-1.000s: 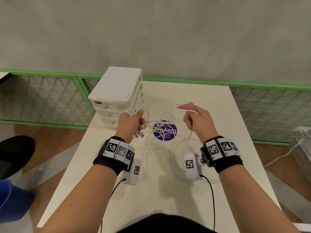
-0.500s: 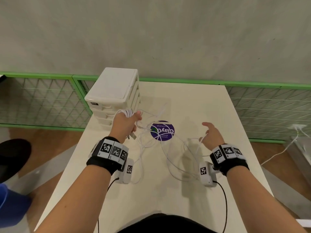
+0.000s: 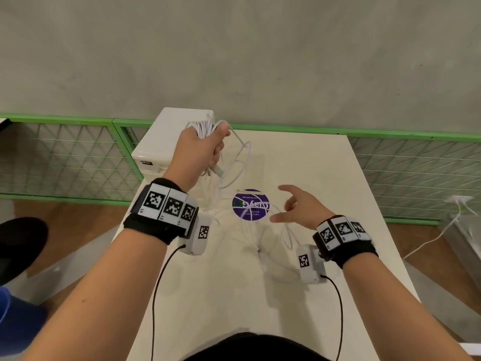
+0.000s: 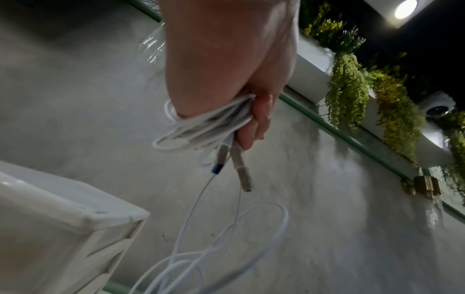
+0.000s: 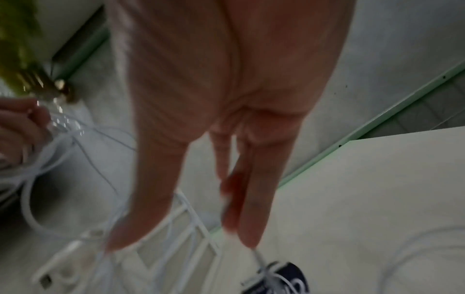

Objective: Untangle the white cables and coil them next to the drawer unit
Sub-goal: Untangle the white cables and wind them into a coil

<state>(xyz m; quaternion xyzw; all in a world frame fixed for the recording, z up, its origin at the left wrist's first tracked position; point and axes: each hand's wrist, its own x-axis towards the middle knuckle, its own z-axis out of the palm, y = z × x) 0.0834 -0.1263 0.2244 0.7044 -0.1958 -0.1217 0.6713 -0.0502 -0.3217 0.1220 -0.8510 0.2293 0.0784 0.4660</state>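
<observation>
Two hands over the table (image 3: 338, 178): left (image 3: 197, 149) grips white cables (image 3: 205, 127), right (image 3: 302, 207) spread, released.

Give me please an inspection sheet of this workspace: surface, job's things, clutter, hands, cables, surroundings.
Surface: pale table, round purple sticker in the middle.
Job's things: white cables, partly bundled, the rest trailing tangled on the table; white drawer unit at far left.
Clutter: nothing seen.
Hands: left hand raised, grips the bundle; right hand holds nothing, fingers spread.
Cables: black camera lead under each wrist.
Surroundings: grey wall, green mesh fence, wooden floor.
</observation>
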